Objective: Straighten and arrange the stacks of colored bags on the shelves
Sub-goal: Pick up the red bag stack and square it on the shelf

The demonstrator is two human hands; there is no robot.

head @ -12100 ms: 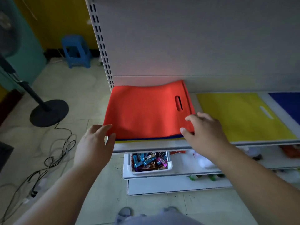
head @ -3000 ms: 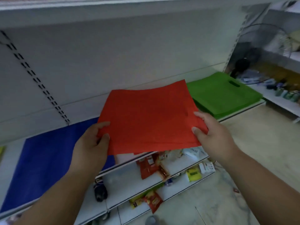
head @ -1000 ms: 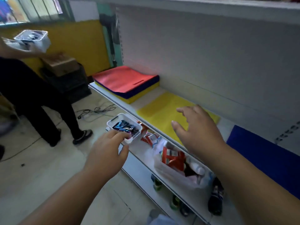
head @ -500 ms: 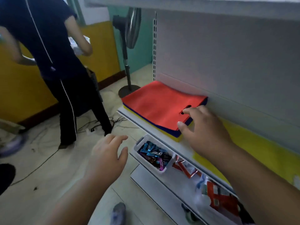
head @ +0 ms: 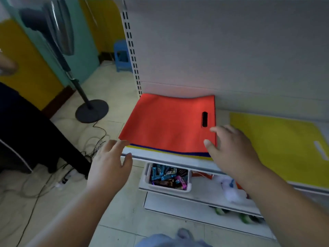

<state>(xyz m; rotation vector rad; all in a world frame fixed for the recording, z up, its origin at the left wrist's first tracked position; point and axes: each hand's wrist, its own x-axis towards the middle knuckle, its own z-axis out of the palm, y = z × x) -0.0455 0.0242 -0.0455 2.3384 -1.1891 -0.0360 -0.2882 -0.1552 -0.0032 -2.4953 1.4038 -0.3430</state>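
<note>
A stack of bags with a red bag (head: 167,122) on top lies at the left end of the white shelf (head: 160,156); blue and yellow bag edges show beneath it along the front. A yellow bag (head: 277,143) lies flat to its right. My left hand (head: 110,166) hovers with fingers spread just off the stack's front left corner, holding nothing. My right hand (head: 229,148) reaches over the stack's front right corner, fingers straight, near the red bag's handle slot; whether it touches the bag is unclear.
A white bin of wrapped candies (head: 168,176) sits on the lower shelf, with packets to its right. A standing fan (head: 71,73) and cables are on the floor at left, a blue stool (head: 122,57) behind. A person in dark clothes (head: 26,132) stands at far left.
My view has swung to face the red-topped stack squarely. Both hands have moved toward its front corners. Three seconds ago I held a red bag in both hands; now both are empty.
</note>
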